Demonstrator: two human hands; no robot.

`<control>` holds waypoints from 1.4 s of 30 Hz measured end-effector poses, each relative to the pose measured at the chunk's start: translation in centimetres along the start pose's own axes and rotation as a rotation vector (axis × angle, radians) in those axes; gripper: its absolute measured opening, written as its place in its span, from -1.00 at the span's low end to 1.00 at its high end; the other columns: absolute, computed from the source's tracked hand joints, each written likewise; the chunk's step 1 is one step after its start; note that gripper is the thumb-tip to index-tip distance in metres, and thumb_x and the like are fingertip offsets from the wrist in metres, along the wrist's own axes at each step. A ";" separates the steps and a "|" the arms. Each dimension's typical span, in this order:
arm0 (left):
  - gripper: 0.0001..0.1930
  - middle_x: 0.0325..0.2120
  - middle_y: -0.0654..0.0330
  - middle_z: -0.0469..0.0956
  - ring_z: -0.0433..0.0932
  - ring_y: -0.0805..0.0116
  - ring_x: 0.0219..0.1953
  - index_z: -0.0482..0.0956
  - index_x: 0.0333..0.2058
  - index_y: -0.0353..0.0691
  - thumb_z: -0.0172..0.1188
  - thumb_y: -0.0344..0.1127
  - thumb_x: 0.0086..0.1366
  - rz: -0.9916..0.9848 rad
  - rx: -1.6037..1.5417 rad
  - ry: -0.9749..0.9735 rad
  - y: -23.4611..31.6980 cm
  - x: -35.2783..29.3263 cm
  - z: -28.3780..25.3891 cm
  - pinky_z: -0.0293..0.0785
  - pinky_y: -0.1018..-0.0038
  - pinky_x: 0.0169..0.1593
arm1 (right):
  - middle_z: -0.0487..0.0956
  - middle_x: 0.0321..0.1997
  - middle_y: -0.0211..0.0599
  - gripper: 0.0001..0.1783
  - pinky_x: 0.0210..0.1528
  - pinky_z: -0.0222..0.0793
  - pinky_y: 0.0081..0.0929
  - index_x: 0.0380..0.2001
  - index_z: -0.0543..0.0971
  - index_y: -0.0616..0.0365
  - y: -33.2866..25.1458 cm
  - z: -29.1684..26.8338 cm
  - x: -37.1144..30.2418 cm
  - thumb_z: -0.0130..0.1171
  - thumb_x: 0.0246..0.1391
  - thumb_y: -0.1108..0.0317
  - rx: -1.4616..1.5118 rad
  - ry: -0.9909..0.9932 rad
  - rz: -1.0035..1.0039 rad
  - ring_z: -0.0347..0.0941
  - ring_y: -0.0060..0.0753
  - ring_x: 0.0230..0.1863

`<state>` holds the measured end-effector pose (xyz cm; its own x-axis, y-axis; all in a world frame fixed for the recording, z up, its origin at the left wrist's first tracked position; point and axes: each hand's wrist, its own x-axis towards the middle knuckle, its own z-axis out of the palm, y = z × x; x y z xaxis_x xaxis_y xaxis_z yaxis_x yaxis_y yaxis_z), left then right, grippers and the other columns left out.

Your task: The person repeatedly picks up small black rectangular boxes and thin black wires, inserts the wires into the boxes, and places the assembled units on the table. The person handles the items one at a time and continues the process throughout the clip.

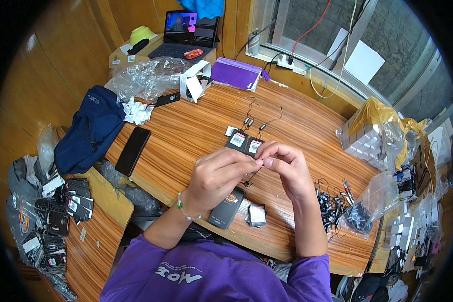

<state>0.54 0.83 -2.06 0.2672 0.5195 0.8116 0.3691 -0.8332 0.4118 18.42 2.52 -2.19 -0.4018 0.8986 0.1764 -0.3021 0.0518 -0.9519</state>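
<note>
- Wood-panelled walls [45, 70] and a window [407, 50] surround a striped wooden tabletop [186, 131], where a person in a purple shirt [226, 267] works with both hands.
- Left hand [220, 171] and right hand [287, 168] meet over the tabletop, each grip closed in a fingertip pinch. A thin black cord [253, 176] hangs from where they meet, a small dark piece at its lower end; its upper end is hidden, so I cannot tell which hand bears it.
- Judging by the pose, the step in hand is fine work on that cord, perhaps threading or fastening it. What the next move seems to call for is a steady pinch and a clear view of the cord's end.
- Just beyond the fingers lie two black tags [238, 141], with cords trailing from them.
- Each of those tags bears a white label with a barcode and a red strip; the print is too small to read.
- Nearer the body, a black box [225, 210] carries a coloured emblem and pale lettering, beside a small stack of labelled cards [257, 215].
- Large white letters mark the shirt; similar emblem colours show on a grey bag [23, 221] at left.
</note>
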 end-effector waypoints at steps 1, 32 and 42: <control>-0.76 -0.51 0.24 0.52 0.52 0.35 -0.47 0.60 -0.39 -0.21 0.20 -0.57 -0.11 0.007 0.000 -0.014 0.0 0.1 -0.1 0.45 0.51 -0.45 | 0.49 -0.36 -0.34 -0.93 -0.17 0.25 -0.60 -0.48 0.52 0.23 0.1 -0.1 0.0 0.12 -0.06 0.46 0.016 -0.007 0.007 0.37 -0.54 -0.27; -0.83 -0.37 0.14 0.57 0.56 0.43 -0.33 0.57 -0.32 -0.31 0.18 -0.57 0.04 -0.500 -0.384 -0.119 -0.8 -0.2 2.0 0.48 0.59 -0.29 | 0.38 -0.48 -0.45 -0.87 -0.14 0.25 -0.42 -0.26 0.40 0.07 -0.8 -2.8 0.2 0.02 0.11 0.34 0.597 0.162 -0.322 0.28 -0.50 -0.33; -0.63 -0.25 0.14 0.53 0.50 0.40 -0.20 0.49 -0.14 -0.27 0.23 -0.52 0.01 -0.491 -0.376 -0.228 -2.3 -0.7 1.3 0.43 0.52 -0.15 | 0.41 -0.41 -0.38 -0.82 -0.13 0.32 -0.41 -0.21 0.43 0.11 -1.2 -2.2 -0.3 0.03 0.09 0.39 0.438 0.233 -0.361 0.33 -0.45 -0.25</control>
<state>0.65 2.59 -4.10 0.3442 0.8490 0.4009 0.1716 -0.4767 0.8622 20.81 3.16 -1.69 -0.0234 0.9317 0.3624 -0.7310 0.2313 -0.6420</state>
